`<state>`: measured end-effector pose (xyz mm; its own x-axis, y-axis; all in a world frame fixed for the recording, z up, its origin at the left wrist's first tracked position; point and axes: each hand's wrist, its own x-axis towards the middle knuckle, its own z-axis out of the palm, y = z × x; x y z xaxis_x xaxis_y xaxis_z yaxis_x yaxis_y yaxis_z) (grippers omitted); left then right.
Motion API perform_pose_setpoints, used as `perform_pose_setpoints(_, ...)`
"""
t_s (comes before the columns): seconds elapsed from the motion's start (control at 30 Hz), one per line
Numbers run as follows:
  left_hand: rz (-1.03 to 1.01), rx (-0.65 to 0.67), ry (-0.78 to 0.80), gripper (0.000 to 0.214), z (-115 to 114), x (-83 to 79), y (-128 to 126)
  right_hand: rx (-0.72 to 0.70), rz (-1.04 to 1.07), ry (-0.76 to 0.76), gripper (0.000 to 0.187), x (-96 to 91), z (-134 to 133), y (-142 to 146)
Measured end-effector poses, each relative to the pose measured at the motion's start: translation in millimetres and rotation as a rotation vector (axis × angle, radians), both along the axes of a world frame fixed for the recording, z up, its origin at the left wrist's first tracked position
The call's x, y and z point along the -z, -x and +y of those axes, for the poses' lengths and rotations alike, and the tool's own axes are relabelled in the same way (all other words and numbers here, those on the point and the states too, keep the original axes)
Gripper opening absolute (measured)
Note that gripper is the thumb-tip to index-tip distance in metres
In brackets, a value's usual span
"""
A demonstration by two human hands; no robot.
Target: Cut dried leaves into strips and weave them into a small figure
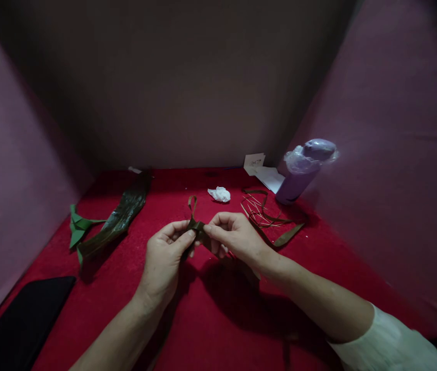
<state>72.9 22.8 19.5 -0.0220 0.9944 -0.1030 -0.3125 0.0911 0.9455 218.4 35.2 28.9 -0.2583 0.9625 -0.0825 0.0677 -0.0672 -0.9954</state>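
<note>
Both hands meet at the middle of the red table point(210, 319), pinching a narrow dark green leaf strip point(194, 219) between them. My left hand point(164, 255) grips the strip with thumb and forefinger pressed together. My right hand point(233, 237) pinches the same strip from the right, its fingers curled. A small loop of the strip stands up above the fingers. The part of the strip inside the fingers is hidden.
A long green leaf point(120, 219) and a folded green leaf piece point(77, 229) lie at the left. Loose strips and thin stems point(266, 216) lie at the right, by a purple bottle point(303, 172), white papers point(264, 172) and a crumpled tissue point(220, 194). A black flat object point(25, 319) lies front left.
</note>
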Motion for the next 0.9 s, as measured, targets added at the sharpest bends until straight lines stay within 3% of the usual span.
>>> perform_pose_setpoints(0.9,-0.091,0.055,-0.018,0.025,-1.9,1.7,1.4,0.027,-0.052,-0.037,0.024,-5.2,-0.4,-3.3)
